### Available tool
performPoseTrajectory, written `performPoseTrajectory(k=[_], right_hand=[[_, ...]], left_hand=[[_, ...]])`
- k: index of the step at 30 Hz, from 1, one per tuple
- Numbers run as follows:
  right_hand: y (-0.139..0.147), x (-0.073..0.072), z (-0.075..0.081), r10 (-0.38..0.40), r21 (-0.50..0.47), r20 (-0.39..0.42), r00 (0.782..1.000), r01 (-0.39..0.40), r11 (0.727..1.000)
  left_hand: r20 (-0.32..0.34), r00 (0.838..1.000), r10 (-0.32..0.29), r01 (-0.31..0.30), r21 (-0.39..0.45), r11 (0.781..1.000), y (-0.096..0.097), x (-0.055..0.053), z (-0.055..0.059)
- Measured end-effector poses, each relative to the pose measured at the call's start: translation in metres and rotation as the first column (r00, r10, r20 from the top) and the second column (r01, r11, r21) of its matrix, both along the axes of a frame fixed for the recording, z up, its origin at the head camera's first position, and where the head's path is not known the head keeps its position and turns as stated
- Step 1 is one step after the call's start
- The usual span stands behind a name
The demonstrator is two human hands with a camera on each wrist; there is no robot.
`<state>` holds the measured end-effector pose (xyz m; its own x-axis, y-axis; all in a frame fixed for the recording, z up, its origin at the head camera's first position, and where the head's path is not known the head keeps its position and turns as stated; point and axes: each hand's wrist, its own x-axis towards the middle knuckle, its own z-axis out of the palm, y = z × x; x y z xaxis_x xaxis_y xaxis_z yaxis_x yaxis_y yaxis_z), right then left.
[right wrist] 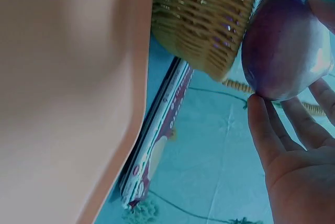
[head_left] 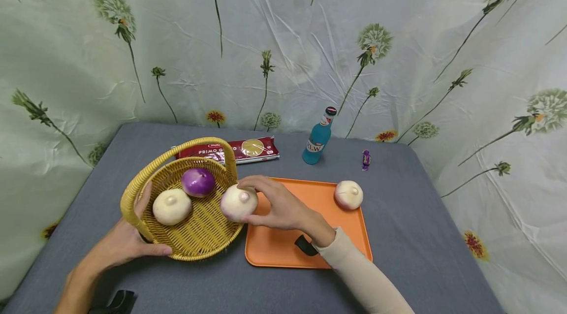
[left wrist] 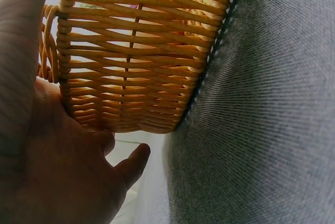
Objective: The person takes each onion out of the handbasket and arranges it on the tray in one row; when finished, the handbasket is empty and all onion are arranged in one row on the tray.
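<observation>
A yellow wicker basket (head_left: 133, 191) with an arched handle stands on the grey table. Inside lie a purple onion (head_left: 198, 181) and a pale onion (head_left: 171, 206). My right hand (head_left: 276, 205) grips a third, pale pinkish onion (head_left: 238, 202) at the basket's right rim; the right wrist view shows that onion (right wrist: 285, 46) pinched between my fingers (right wrist: 267, 135) beside the basket wall (right wrist: 204, 20). My left hand (head_left: 126, 240) holds the basket's near left wall, thumb along the rim, also seen against the weave (left wrist: 136, 56) in the left wrist view. Another pale onion (head_left: 348, 194) sits on the orange tray (head_left: 283, 247).
A red pasta packet (head_left: 235, 149) lies behind the basket. A blue bottle (head_left: 319, 138) stands at the back, with a small purple wrapped sweet (head_left: 365, 159) to its right. A flowered cloth hangs behind and around the table.
</observation>
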<state>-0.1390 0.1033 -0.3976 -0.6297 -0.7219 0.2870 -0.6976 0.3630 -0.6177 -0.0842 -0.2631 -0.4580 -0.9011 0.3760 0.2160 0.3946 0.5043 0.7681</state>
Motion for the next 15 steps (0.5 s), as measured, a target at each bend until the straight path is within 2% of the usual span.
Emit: performPoseTrajectory(k=[7,15], right_hand=[[0.012,-0.002,0.003,-0.052,0.005,-0.011,0.999,0.052,0.999],[0.024,-0.005,0.001,-0.069,-0.008,-0.003,0.998,0.069,0.998]], left_hand=[[0.003,1.0,-0.002,0.002,0.002,1.0,0.0,0.0,0.001],[0.003,1.0,-0.012,0.012,0.026,1.0,0.0,-0.001,0.0]])
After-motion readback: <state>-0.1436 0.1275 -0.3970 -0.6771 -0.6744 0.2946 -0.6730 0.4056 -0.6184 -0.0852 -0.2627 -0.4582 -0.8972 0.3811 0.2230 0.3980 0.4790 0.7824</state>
